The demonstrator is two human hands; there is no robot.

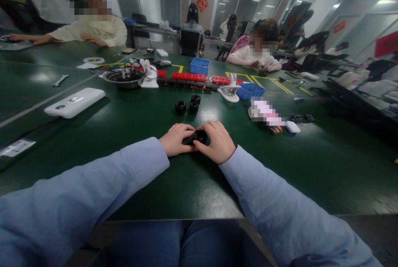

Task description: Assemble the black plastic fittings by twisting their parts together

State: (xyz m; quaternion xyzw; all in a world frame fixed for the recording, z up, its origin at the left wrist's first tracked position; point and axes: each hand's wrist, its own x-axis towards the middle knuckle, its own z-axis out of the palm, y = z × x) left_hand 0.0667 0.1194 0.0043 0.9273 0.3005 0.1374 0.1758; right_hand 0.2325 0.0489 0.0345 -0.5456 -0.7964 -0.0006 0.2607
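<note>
In the head view, a shiny black round piece (200,136) with a hollow top stands on the green table in front of me. My right hand (218,141) curls round its far and right sides, thumb at the near edge. From the left, my left hand (178,139) closes on the same piece with fingers and thumb; part of that contact is hidden. Just beyond my hands stand similar black round pieces: one (180,107) on its own at the left, and two close together, a nearer one (194,107) and a farther one (195,99).
A white power bank-like box (77,102) with a cable lies left, near a wrench (60,80). Farther back are a metal bowl (124,78), red blocks in a row (188,76), white clips (230,89) and blue baskets (199,66). Other people sit across the table.
</note>
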